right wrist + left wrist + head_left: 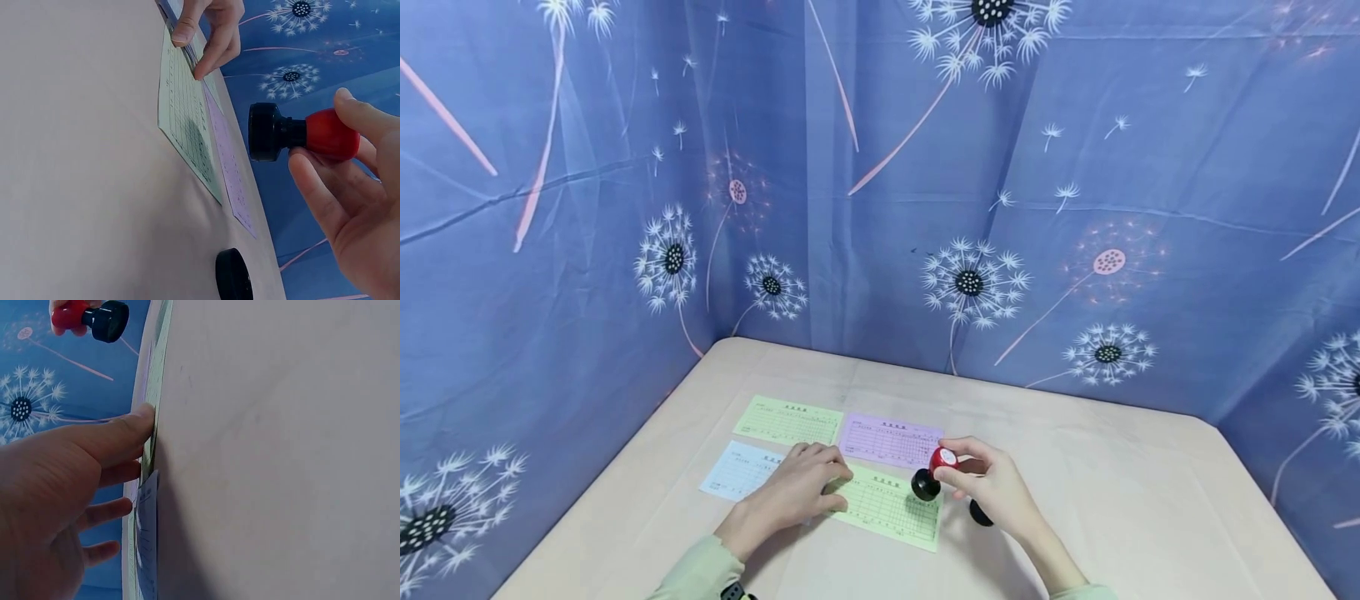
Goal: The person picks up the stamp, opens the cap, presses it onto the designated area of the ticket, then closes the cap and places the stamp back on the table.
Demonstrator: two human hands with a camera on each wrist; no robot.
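While R hand (992, 487) pinches the red-handled stamp (300, 132), base down, above the R end of the near green form (887, 510), L hand (797, 490), fingers loosely extended, touches that form's L end. Black cap (232, 275) sits on table (1150, 517) just R of it. Far green form (788, 421) lies nr table's far L corner, w/ purple form (887, 440) beside; blue form (741, 468) twd L edge.
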